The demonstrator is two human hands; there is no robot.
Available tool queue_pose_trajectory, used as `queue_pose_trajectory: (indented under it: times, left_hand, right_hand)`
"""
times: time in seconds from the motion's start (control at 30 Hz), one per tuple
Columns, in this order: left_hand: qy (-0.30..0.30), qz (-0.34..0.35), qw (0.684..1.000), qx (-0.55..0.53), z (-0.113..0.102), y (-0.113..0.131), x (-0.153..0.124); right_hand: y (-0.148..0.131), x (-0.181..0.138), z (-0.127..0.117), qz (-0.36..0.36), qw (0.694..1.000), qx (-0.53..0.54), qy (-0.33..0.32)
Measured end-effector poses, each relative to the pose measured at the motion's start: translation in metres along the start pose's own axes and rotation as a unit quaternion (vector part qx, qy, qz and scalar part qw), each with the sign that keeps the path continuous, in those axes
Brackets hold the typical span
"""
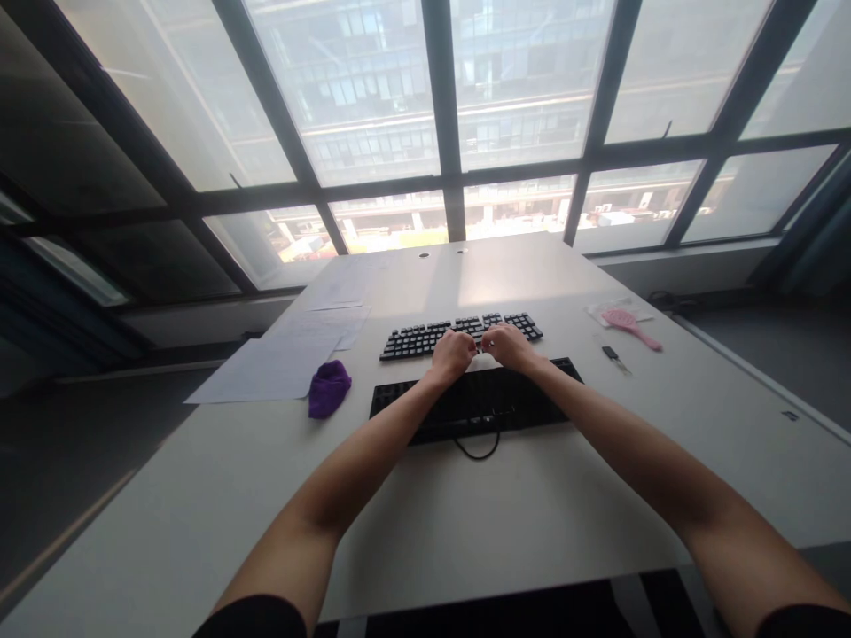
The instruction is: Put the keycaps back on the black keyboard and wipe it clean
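Observation:
My left hand (453, 355) and my right hand (509, 345) meet close together in the middle, both with fingers curled in a pinch. Anything between the fingertips is too small to make out. Just under and beyond them lie rows of loose black keycaps (413, 340), laid out in keyboard order on the white table. Nearer to me, beneath my forearms, is a black keyboard base (492, 403) whose keys appear to be off. Its dark cable (477, 456) loops out at the near edge.
A purple cloth (330, 390) lies left of the keyboard base, beside white paper sheets (272, 359). To the right are a pink brush (630, 327) on a clear plastic bag (598, 312) and a small black-handled tool (615, 359). Windows stand behind the white table (519, 266).

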State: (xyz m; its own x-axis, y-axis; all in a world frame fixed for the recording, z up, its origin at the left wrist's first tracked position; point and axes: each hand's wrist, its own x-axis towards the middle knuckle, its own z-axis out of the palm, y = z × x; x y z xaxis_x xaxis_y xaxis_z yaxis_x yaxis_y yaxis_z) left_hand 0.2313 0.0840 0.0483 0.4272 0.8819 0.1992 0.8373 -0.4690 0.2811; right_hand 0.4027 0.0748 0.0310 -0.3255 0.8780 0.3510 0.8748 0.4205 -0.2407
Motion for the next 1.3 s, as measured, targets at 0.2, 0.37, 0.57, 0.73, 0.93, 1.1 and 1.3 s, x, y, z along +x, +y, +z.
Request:
queue_pose_trajectory:
  times: [0.2, 0.37, 0.57, 0.73, 0.93, 1.1, 1.3]
  left_hand:
    - [-0.011, 0.050, 0.983, -0.176, -0.023, 0.012, -0.054]
    - [-0.082, 0.055, 0.948, -0.302, -0.018, 0.030, -0.098]
    - [-0.073, 0.068, 0.958, -0.269, -0.004, 0.035, -0.109]
    - [-0.056, 0.094, 0.965, -0.237, -0.004, 0.036, -0.111]
    - [-0.019, 0.126, 0.971, -0.201, 0.000, 0.038, -0.119]
    - [0.012, 0.165, 0.974, -0.152, 0.005, 0.039, -0.124]
    - [0.027, 0.215, 0.974, -0.066, 0.003, 0.042, -0.126]
  right_hand:
    - [-0.009, -0.068, -0.024, 0.025, 0.978, 0.191, 0.075]
    - [-0.021, -0.128, -0.032, 0.030, 0.947, 0.317, 0.034]
    - [-0.025, -0.146, -0.026, 0.032, 0.938, 0.344, 0.014]
    - [-0.025, -0.146, -0.026, 0.014, 0.943, 0.333, 0.010]
    - [-0.030, -0.150, -0.026, -0.033, 0.959, 0.278, 0.040]
    - [-0.031, -0.151, -0.026, -0.069, 0.969, 0.235, 0.045]
    - [-0.032, -0.150, -0.031, -0.083, 0.976, 0.197, 0.034]
